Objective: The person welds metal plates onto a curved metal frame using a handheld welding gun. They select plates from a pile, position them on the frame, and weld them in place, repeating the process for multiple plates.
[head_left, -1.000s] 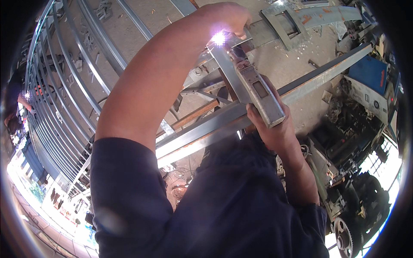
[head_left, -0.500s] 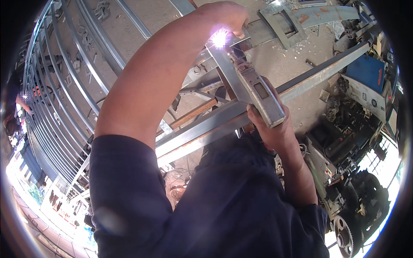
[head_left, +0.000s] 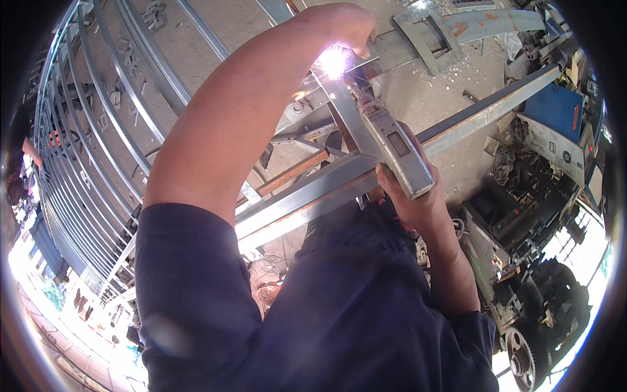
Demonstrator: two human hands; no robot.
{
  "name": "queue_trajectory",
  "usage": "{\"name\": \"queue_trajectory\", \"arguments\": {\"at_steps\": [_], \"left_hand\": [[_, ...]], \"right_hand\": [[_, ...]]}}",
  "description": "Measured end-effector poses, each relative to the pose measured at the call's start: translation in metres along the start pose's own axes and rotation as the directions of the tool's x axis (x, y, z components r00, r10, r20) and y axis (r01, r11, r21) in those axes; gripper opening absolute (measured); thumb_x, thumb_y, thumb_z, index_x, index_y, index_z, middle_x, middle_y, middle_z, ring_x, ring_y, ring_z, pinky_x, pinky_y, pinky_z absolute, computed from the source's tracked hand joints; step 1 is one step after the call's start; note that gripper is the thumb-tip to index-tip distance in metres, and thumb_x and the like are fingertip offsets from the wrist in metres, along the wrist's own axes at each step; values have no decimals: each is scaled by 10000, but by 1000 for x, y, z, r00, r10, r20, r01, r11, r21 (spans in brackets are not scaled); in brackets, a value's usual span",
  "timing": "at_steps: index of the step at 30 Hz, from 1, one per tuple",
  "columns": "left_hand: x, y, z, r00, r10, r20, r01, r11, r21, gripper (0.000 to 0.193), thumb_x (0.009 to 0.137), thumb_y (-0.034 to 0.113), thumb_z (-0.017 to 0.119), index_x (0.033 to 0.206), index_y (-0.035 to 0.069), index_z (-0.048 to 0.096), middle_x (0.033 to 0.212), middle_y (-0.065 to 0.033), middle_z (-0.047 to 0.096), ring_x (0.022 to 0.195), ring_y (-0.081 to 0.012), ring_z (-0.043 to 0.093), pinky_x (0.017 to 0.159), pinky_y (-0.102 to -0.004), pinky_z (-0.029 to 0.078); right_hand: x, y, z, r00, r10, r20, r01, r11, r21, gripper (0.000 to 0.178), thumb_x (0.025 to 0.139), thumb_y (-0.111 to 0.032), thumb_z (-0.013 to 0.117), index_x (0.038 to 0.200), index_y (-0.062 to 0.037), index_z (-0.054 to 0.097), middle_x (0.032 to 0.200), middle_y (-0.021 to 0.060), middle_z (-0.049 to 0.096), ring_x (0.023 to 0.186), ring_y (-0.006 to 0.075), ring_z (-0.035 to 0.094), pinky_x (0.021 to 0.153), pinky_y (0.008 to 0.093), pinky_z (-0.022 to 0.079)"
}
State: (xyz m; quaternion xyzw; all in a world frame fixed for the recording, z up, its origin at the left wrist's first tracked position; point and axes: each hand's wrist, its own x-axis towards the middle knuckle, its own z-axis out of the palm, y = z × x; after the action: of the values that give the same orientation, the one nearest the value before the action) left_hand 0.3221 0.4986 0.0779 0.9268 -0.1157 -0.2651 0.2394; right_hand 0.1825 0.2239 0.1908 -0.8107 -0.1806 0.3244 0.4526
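Note:
My right hand (head_left: 415, 196) is wrapped round a boxy grey metal welding gun (head_left: 406, 160). The gun's nozzle points away from me, and a bright violet-white glare with sparks burns at its tip, washing out the spot beneath. There a grey steel bar (head_left: 349, 117) meets other metal. Stretched across in a wide arc, my left arm brings my left hand (head_left: 356, 29) just beyond the glare. Its fingers curl down at the metal edge; what they grip is mostly hidden. The steel bar's near end meets a long steel beam (head_left: 313, 186) that crosses in front of me.
A curved railing of metal bars (head_left: 117, 72) fills the left, with another person's arm (head_left: 31, 151) beyond it. A rectangular steel frame plate (head_left: 424, 39) lies at the far right. At right stand a blue and white machine (head_left: 555, 124) and dark machinery with a toothed wheel (head_left: 520, 359).
The welding gun and my right hand have shifted very slightly toward me. The glare stays at nearly the same spot, with sparks spreading a little lower. My left hand has barely moved.

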Motion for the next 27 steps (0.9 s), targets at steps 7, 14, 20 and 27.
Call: {"name": "queue_trajectory", "arguments": {"at_steps": [7,14,20,27], "left_hand": [[1,1,-1,1000,-9,2,9,1000,-10,439,975,325,644,1325,62,622,1133,-194,697,1013,-336,694,873,-450,554],[1,3,-2,1000,-19,1,19,1000,-15,450,985,327,634,1344,57,606,1167,-198,690,1040,-340,689,892,-451,551],[1,5,-3,1000,-24,-5,24,1000,-20,460,993,329,625,1360,52,592,1197,-201,684,1064,-343,684,908,-451,549],[0,5,-4,999,-35,-11,35,999,-28,472,1003,331,614,1378,46,577,1231,-205,676,1092,-347,679,926,-452,545]], "right_hand": [[-2,1,-2,1000,7,10,-7,1000,24,705,894,-34,699,1540,-89,421,1090,148,728,940,162,697,835,321,549],[-4,3,-4,998,-68,-7,67,996,-58,705,894,-36,697,1539,-87,418,1133,170,729,1019,221,725,858,340,555],[-7,5,-6,999,-50,-1,50,998,-34,699,896,-31,691,1537,-83,418,1185,182,717,1119,255,710,905,350,544],[-9,7,-7,998,-71,1,71,997,-15,695,897,-23,691,1535,-78,421,1222,184,706,1167,246,688,936,342,530]]}}
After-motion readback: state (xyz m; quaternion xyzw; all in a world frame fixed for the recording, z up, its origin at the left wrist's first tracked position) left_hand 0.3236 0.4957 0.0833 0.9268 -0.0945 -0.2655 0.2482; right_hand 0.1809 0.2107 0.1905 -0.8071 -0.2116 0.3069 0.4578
